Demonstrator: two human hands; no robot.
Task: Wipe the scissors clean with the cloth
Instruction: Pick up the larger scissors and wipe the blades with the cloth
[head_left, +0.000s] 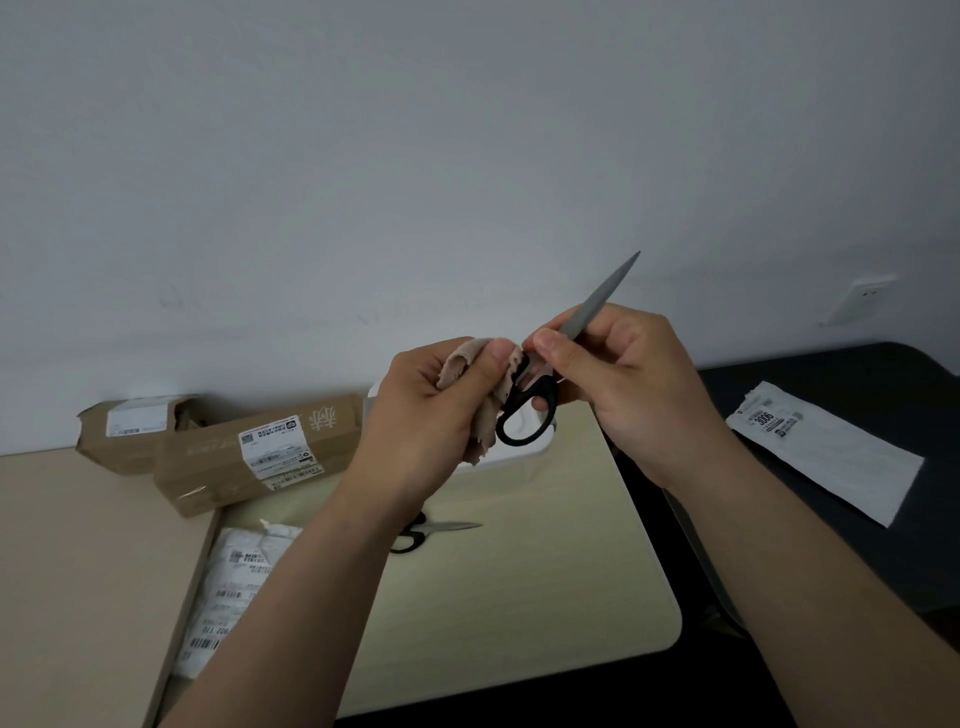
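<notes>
I hold a pair of black-handled scissors (535, 410) in the air above the table, its grey blades closed and pointing up to the right. My right hand (618, 384) pinches the blades near the pivot, with a finger through a handle loop. My left hand (431, 415) grips a beige cloth (485, 410) and presses it against the black handle near the pivot. A second pair of black-handled scissors (421, 532) lies flat on the table below, partly hidden by my left forearm.
Two brown cardboard parcels (249, 457) lie at the back left. A white mailer bag (234, 587) sits at the left, another white mailer bag (826, 452) on a dark surface at the right. A white tray rim (514, 460) shows below my hands.
</notes>
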